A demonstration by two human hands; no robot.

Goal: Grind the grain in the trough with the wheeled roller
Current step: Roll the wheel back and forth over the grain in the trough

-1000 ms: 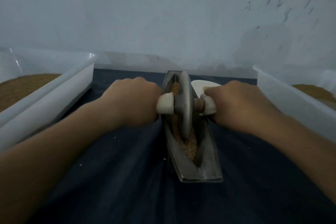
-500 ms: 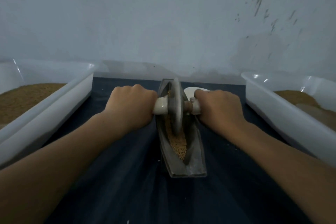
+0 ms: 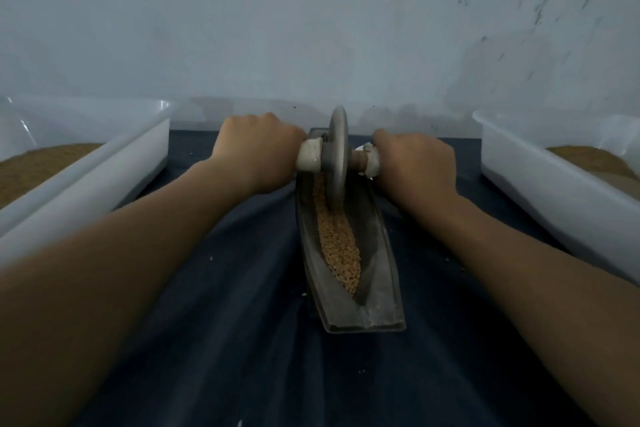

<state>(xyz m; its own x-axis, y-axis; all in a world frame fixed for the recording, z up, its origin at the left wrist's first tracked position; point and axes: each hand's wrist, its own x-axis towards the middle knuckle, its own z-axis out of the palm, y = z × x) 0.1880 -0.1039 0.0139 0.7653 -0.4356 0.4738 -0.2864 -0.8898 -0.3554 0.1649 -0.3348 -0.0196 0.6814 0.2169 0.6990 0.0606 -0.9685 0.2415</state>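
Grinding under way — left hand point(image 3: 256, 149) and right hand point(image 3: 415, 166) clenched on wheeled roller point(image 3: 338, 156) handles at trough point(image 3: 377, 253) far end, grain point(image 3: 341, 246) mostly whole.

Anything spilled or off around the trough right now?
A few pale specks lie scattered on the dark cloth beside the trough, likely stray bits of grain. The grain itself sits inside the trough. The wheel stands upright at the far end, left hand and right hand gripping its handles.
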